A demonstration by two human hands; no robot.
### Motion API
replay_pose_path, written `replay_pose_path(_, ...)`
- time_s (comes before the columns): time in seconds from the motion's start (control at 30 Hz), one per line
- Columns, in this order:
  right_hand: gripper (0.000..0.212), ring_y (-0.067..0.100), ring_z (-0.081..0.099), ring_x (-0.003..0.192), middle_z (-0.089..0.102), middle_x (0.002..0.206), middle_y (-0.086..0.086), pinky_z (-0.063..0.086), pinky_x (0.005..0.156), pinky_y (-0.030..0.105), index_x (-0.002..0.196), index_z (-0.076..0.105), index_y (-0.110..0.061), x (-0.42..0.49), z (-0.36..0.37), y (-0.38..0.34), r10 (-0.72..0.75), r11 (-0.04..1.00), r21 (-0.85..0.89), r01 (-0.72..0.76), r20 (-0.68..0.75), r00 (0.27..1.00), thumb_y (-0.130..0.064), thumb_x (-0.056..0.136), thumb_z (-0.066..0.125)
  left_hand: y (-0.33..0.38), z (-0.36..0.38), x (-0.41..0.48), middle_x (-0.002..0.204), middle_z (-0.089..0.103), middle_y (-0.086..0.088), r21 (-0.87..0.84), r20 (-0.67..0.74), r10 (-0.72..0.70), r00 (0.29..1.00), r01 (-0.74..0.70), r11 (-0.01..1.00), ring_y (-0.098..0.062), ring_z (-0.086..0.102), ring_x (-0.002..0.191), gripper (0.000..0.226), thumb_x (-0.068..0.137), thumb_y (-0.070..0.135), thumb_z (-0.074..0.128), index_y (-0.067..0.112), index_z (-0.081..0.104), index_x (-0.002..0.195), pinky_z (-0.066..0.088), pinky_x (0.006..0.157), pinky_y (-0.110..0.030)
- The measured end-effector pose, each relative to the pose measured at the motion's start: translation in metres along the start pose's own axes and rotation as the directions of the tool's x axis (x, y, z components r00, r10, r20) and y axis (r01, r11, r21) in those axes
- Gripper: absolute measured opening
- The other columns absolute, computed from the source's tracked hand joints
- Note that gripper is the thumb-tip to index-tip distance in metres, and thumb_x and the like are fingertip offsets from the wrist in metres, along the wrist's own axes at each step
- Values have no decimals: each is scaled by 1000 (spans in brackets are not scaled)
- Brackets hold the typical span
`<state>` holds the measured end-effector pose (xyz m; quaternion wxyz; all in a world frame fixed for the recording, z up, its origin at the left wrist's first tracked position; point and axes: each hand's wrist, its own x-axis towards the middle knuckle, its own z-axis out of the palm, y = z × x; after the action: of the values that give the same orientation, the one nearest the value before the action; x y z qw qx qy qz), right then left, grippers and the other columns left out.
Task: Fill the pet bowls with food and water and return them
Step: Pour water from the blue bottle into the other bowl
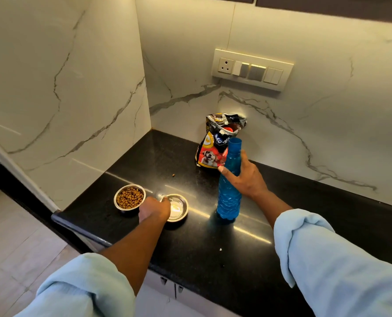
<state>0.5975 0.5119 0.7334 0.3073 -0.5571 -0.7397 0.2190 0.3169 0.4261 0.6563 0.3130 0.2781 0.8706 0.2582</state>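
Note:
Two small steel bowls stand side by side near the left front edge of the black countertop [190,248]. The left bowl [129,197] is full of brown kibble. The right bowl [178,208] has a shiny, pale inside; I cannot tell whether it holds water. My left hand [155,210] grips that bowl's near-left rim. A tall blue plastic bottle [229,195] stands upright to the right, with no cap on. My right hand [243,177] is wrapped around its upper body. An open pet food bag [215,143] leans by the back wall behind the bottle.
Marble-patterned walls meet in a corner behind the bowls. A switch and socket panel [251,69] is on the back wall. One loose kibble [173,175] lies on the counter between bowls and bag. The counter's left end drops to a tiled floor [12,248].

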Motion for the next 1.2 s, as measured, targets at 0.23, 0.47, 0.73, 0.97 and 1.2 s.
replay_pose_path(0.23,96,10,69,117,69,130,-13,59,94,30,142,41,-44,-10,-21,25,68,997,24,-74,184,981,-88,64,77,48,32,-19,85,69,-4,-123,77,221,972,-211,970,-31,69,92,23,88,36,71,16,65,78,47,78,-32)
replay_pose_path(0.47,91,18,70,112,68,124,-9,61,97,47,137,39,-36,3,-45,44,199,978,68,-198,-22,980,-83,69,76,109,63,-33,88,74,-3,-63,314,413,855,-416,907,-23,69,90,26,89,43,77,18,69,87,53,78,-33)
replay_pose_path(0.73,77,28,71,106,70,121,1,61,87,50,129,36,-32,35,-59,53,189,974,-100,-202,-129,973,-79,79,70,129,71,-33,104,69,1,238,573,432,697,-645,726,-18,63,98,25,89,41,79,22,68,101,50,83,-30)
replay_pose_path(0.97,74,27,68,113,66,129,3,57,91,44,136,38,-26,63,-59,60,282,955,-18,-297,-265,922,-63,84,77,113,74,-30,163,41,-8,448,754,338,563,-818,361,-28,41,150,79,88,27,84,19,47,157,38,122,-37)
replay_pose_path(1.2,73,28,65,120,65,132,4,54,94,43,139,44,-23,77,-52,69,349,935,48,-352,-311,884,-54,85,82,91,79,-28,175,12,-6,463,809,268,523,-848,257,-32,15,160,102,80,28,91,26,33,165,33,126,-47)
